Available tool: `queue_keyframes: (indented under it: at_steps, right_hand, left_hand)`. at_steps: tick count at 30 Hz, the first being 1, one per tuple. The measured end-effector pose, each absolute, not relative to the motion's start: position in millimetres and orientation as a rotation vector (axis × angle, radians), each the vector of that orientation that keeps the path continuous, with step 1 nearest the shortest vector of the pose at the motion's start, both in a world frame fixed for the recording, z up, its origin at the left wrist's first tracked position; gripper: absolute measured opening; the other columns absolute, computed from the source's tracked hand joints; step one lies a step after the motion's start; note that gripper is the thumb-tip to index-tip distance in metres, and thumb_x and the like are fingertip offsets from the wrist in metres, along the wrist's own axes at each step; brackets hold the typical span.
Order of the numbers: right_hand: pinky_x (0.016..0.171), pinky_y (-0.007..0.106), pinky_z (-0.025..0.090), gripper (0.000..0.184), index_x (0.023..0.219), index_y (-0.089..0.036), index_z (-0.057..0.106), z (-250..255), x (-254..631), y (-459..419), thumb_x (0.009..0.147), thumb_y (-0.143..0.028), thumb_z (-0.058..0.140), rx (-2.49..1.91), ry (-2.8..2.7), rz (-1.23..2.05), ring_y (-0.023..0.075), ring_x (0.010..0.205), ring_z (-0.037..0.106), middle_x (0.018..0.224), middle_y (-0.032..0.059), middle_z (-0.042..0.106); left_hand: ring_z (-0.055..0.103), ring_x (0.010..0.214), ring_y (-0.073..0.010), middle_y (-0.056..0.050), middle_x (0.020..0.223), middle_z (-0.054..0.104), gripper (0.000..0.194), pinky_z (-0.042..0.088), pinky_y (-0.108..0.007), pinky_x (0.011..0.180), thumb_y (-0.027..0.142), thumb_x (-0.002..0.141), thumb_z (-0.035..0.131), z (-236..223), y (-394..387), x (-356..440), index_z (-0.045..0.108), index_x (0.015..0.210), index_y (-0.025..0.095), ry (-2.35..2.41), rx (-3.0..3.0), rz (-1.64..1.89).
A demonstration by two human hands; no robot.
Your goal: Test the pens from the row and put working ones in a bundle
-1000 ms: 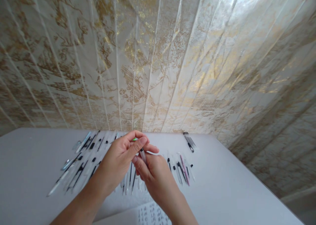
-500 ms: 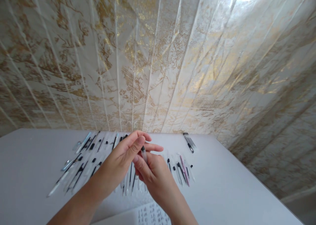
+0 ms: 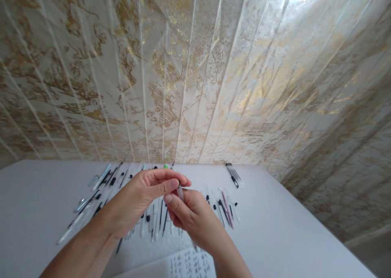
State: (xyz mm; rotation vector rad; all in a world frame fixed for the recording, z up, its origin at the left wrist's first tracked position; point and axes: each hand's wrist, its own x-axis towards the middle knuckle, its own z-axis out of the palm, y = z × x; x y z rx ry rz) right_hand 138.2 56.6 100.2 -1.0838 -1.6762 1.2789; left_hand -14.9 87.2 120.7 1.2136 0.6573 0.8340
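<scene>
Above the middle of the white table, my right hand is closed around a clear-bodied pen with a dark tip at its upper end. My left hand meets that upper end, thumb and fingertips pinched together on it. Most of the pen's barrel is hidden inside my right hand. Beneath and around both hands lie many pen parts, among them refills, clear barrels and black caps; my forearms cover some of them.
A pink pen lies among more pen parts on the right. Farther back is a bundle of dark-ended pens. A sheet with handwriting lies at the near edge. Patterned gold-and-white curtain hangs behind the table.
My left hand's fingers, stretched out past the pen before, have drawn in and now pinch its upper end. My right hand has barely moved and keeps hold of the pen.
</scene>
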Motion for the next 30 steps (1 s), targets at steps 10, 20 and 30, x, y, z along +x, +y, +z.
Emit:
queue_keyframes:
  at_steps: [10, 20, 30]
  right_hand:
    - [0.046, 0.022, 0.025, 0.053, 0.058, -0.019, 0.045, 99.0, 135.1, 57.7, 0.095, -0.056, 0.047, -1.097, -1.679, 1.249, 0.0070, 0.047, 0.033, 0.051, -0.0056, 0.040]
    - [0.044, 0.021, 0.022, 0.052, 0.059, -0.019, 0.046, 97.1, 131.7, 56.2, 0.094, -0.057, 0.048, -0.993, -1.623, 1.323, 0.0065, 0.045, 0.030, 0.050, -0.0066, 0.039]
    - [0.046, 0.021, 0.028, 0.047, 0.060, -0.019, 0.049, 92.5, 119.4, 55.9, 0.094, -0.052, 0.051, -0.960, -1.562, 1.375, 0.0070, 0.045, 0.036, 0.051, -0.0050, 0.044]
  left_hand:
    - [0.065, 0.051, -0.0148, 0.001, 0.077, 0.068, 0.022, 0.057, -0.029, 0.047, 0.040, 0.080, 0.074, 123.2, 84.7, -9.6, 0.065, 0.079, 0.019, 0.685, 1.172, 0.895]
    - [0.068, 0.060, -0.0151, 0.000, 0.100, 0.067, 0.026, 0.057, -0.028, 0.052, 0.046, 0.081, 0.071, 123.6, 84.3, -17.4, 0.069, 0.089, 0.022, 0.646, 1.242, 0.844]
    - [0.069, 0.066, -0.0178, -0.005, 0.101, 0.072, 0.030, 0.058, -0.027, 0.056, 0.047, 0.083, 0.068, 127.0, 88.9, -33.0, 0.073, 0.102, 0.024, 0.715, 1.308, 0.739]
